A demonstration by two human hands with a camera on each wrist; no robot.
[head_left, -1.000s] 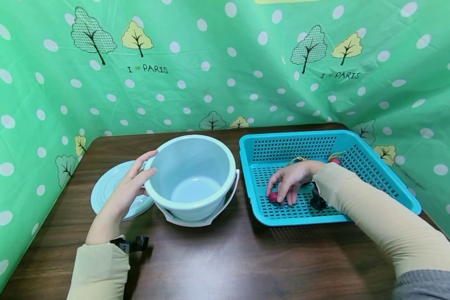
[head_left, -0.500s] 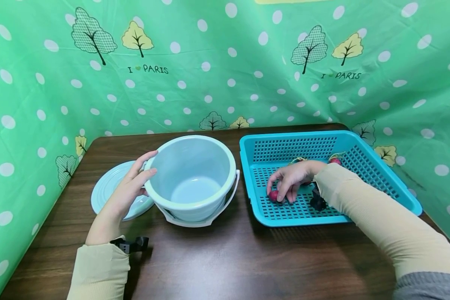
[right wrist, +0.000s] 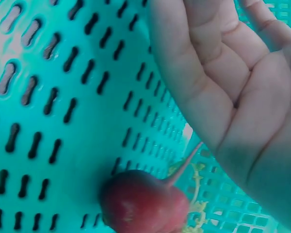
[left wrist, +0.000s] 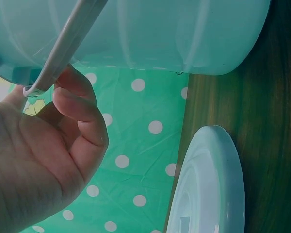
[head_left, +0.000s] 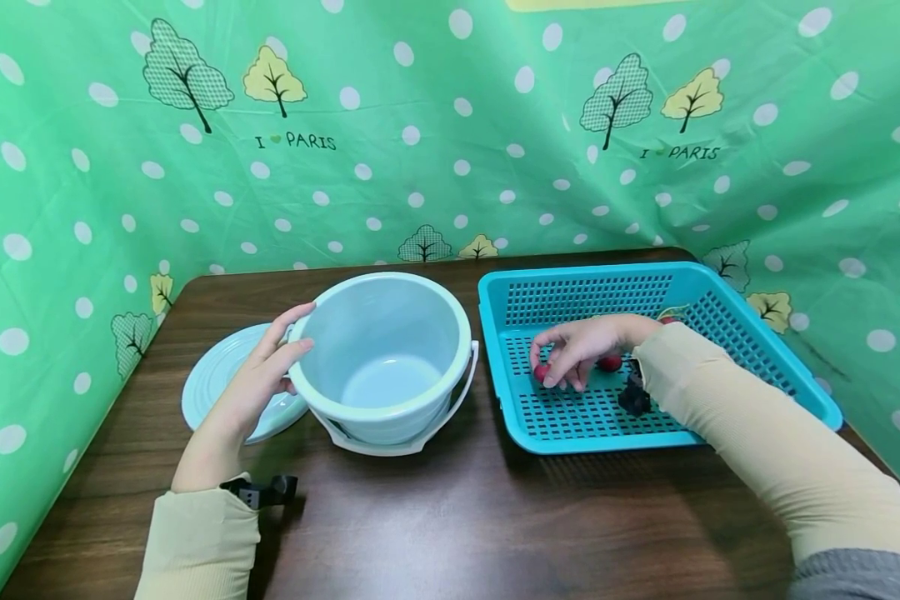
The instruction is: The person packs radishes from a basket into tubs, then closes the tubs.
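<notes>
A pale blue bucket point(head_left: 393, 425) stands upright on the table, its inside bare and its white handle hanging down at the front. My left hand point(head_left: 262, 367) grips the bucket's left rim, thumb over the inner edge; in the left wrist view its fingers point(left wrist: 80, 109) curl beneath the rim by the handle. Inside the blue mesh basket point(head_left: 525, 429), my right hand point(head_left: 581, 346) pinches a red radish point(head_left: 542, 372) between thumb and fingers. Another radish point(head_left: 609, 363) lies under that hand, with its thin root showing in the right wrist view. A further radish point(head_left: 669, 318) is partly hidden by the sleeve.
A round pale blue lid point(head_left: 217, 383) lies on the dark wooden table point(head_left: 435, 533), left of the bucket and partly behind the left hand. Green leafy stems point(right wrist: 199, 194) show beside the radish in the right wrist view. A green dotted cloth point(head_left: 390, 167) hangs behind the table.
My right hand has risen slightly and drawn back, with the pinched radish moving along; the radish beneath it now shows more. The left hand and bucket have stayed put.
</notes>
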